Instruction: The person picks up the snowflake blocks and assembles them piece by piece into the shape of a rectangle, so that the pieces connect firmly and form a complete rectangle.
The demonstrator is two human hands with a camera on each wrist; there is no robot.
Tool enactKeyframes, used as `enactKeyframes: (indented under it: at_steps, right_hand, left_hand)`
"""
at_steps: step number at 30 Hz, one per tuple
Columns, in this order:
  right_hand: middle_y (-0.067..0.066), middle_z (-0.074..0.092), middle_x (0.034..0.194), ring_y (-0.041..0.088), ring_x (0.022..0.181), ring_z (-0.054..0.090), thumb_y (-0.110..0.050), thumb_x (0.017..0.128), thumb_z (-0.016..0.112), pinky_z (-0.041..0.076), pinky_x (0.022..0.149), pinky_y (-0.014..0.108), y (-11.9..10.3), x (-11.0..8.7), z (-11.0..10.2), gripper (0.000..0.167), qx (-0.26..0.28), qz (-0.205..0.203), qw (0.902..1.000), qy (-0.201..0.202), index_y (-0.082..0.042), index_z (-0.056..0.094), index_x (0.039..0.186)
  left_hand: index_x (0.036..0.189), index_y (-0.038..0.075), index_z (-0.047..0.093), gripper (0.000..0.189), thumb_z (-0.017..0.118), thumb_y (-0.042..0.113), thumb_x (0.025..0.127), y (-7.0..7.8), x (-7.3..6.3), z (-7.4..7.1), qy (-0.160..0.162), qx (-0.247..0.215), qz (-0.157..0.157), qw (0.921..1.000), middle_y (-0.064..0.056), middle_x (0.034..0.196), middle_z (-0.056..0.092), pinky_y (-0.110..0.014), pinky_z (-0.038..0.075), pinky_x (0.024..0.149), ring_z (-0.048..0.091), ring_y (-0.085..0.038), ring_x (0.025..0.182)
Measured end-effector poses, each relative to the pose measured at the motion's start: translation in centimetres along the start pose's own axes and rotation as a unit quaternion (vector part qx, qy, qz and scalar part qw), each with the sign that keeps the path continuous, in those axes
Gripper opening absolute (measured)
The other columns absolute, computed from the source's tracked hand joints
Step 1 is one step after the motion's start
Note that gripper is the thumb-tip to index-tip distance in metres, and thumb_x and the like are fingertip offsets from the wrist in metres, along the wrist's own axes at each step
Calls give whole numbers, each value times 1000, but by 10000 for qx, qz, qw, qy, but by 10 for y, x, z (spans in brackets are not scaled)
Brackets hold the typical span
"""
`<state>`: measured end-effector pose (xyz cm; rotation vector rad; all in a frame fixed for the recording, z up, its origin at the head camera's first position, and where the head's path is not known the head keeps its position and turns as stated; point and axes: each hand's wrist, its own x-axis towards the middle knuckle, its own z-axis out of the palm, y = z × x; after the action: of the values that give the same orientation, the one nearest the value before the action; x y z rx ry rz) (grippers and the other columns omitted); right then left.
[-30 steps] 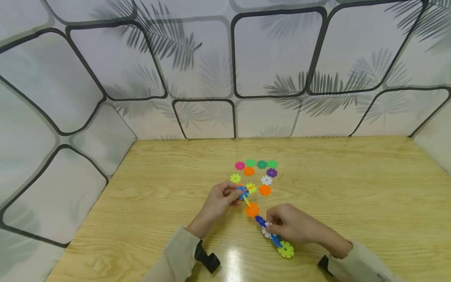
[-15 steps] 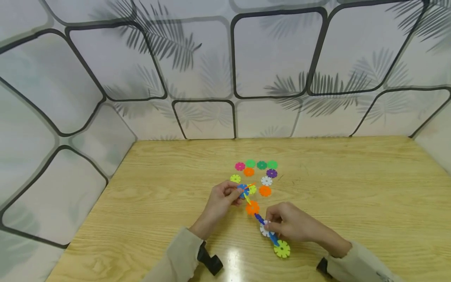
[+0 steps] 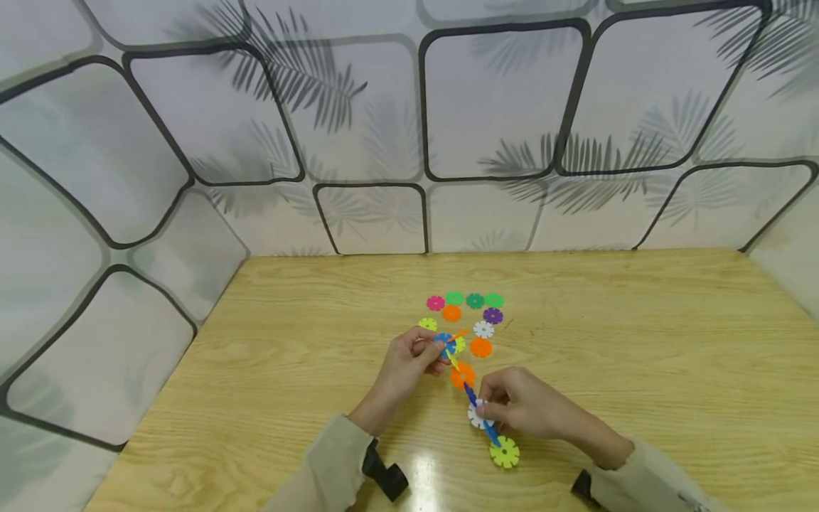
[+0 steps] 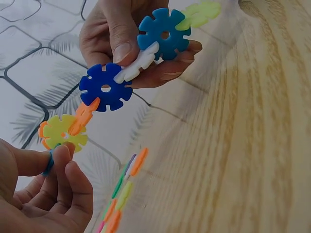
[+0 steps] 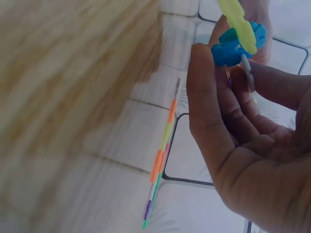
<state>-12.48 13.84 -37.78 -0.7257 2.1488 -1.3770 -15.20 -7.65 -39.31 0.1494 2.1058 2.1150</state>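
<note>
A chain of interlocked plastic snowflake discs hangs between both hands above the table. My left hand (image 3: pixel 403 364) pinches the blue disc (image 3: pixel 443 345) at the chain's upper end, where an orange disc (image 3: pixel 458 336) sticks out edge-on. Below come a yellow disc (image 4: pixel 55 130), an orange disc (image 3: pixel 463 375) and a dark blue disc (image 4: pixel 103 94). My right hand (image 3: pixel 534 407) grips the white disc (image 4: pixel 138 67) between thumb and fingers. Past it, a lighter blue disc (image 4: pixel 165 43) and a yellow disc (image 3: pixel 505 452) form the lower end.
On the wooden table (image 3: pixel 307 313), several loose discs lie flat beyond the hands, including a pink disc (image 3: pixel 436 304), a purple disc (image 3: pixel 493 316) and an orange disc (image 3: pixel 480 348). A patterned wall (image 3: pixel 486 99) stands behind the table.
The chain's lower end has shifted left, with the right hand moving slightly left too. The left hand has edged a little right. Both hands keep their grip.
</note>
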Motion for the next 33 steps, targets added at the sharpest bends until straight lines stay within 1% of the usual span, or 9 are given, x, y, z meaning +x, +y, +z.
enactKeyframes:
  at_steps: [2,6,8,11,15,18,26,29,33]
  right_hand:
    - [0,67,71,13,62,64,1,97,63,57,55,28,0,0,0,15,-5,18,10000,11,-1,63,82]
    - [0,68,72,14,63,65,-1,98,63,58,56,29,-1,1,0,15,-1,-18,10000,-8,0,63,83]
    - [1,68,72,15,64,65,-2,98,63,58,57,29,-1,2,-1,16,4,-44,10000,-45,0,63,83]
    - [-1,67,72,14,63,64,-3,98,63,57,56,27,-1,3,-1,16,-37,-81,9999,-94,-1,63,82]
    - [-2,65,70,13,61,61,-2,98,63,54,54,25,-1,3,-2,16,-125,-101,9998,-101,-1,63,82]
    - [-2,65,70,13,60,61,-1,98,62,54,53,27,-1,4,-2,15,-46,-74,9999,-147,-1,63,83]
    - [2,68,76,15,64,66,4,97,62,60,57,32,2,9,-4,10,239,-61,9990,-366,4,64,87]
    - [2,68,77,13,65,66,1,97,63,59,58,30,1,11,-9,10,16,-202,9985,-512,2,66,87]
    - [0,67,78,11,67,62,-4,94,65,56,60,27,-1,13,-31,7,-490,-352,9964,-601,-1,67,88]
  left_hand:
    - [117,-11,55,18,57,-1,102,-1,-1,0,-47,-10,97,9999,-3,77,68,-24,56,68,62,-7,65]
    - [131,-7,51,29,54,3,104,-3,-2,0,-317,49,187,9993,-6,82,66,-26,54,71,62,-9,72]
    - [137,-6,49,34,53,8,106,-3,-3,0,-494,27,127,9987,-7,88,66,-30,56,75,62,-11,79]
    - [143,-1,45,40,54,12,106,-2,-6,-1,-770,-181,-132,9968,-7,92,64,-39,58,82,62,-14,86]
    - [152,6,34,56,59,5,102,0,-9,-3,-1236,-548,-427,9899,-4,93,65,-48,58,87,64,-16,87]
    - [155,7,28,66,60,-4,98,0,-10,-4,-1470,-654,-444,9860,-3,92,66,-48,58,86,67,-16,84]
    - [152,4,28,69,60,-12,93,-2,-5,-2,-1472,-617,-350,9866,-9,94,58,-44,60,81,66,-15,77]
    - [151,4,29,67,61,-12,93,-2,-4,-2,-1443,-518,-342,9876,-9,94,56,-41,60,79,65,-15,76]
    - [151,5,31,66,62,-11,94,-1,-2,-4,-1423,-393,-338,9885,-8,93,55,-38,60,80,65,-14,76]
